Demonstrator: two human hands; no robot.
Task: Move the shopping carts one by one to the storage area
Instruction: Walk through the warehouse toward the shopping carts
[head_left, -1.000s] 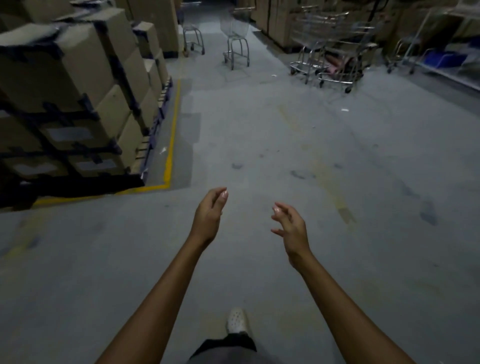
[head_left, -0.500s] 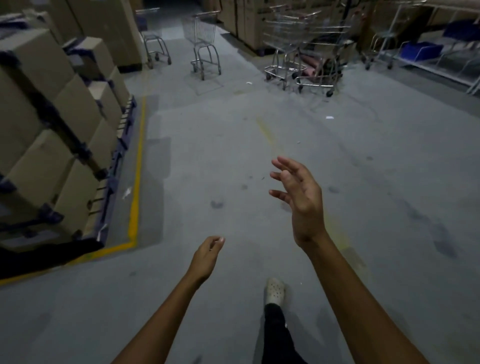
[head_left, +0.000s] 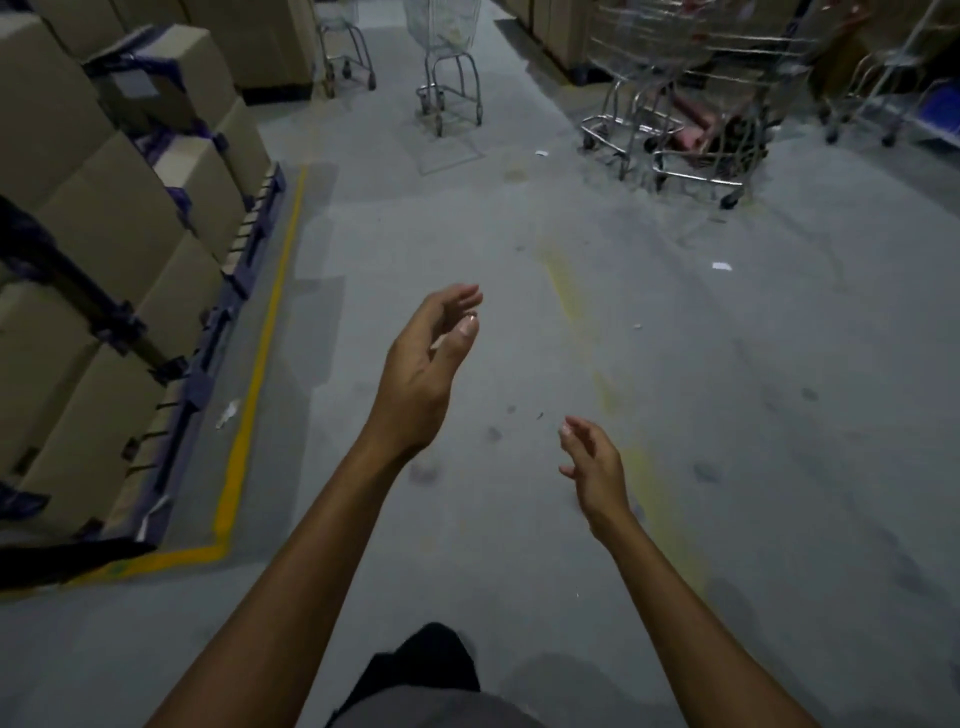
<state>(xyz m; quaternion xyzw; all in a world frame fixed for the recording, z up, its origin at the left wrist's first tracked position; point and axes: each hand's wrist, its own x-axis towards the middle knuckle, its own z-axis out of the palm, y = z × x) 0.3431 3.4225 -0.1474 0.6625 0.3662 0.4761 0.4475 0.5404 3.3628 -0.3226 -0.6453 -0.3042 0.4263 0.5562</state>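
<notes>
Stacked boxes (head_left: 104, 234) on the left sit behind a yellow floor line (head_left: 265, 332), so I'd stay right of that walking up. Far end of the aisle there's a far-left cart (head_left: 345, 57) by the boxes, then a lone shopping cart (head_left: 449, 67) dead ahead, standing free. Left hand (head_left: 415, 374) and right hand (head_left: 595, 467) are both empty, fingers loose, apart, nowhere near a cart yet. Far right is a jumbled cluster of carts (head_left: 685, 119). My take: go for the lone one first, both hands on the handle, roll it straight. The handle's cut off up top, so can't tell its facing.
</notes>
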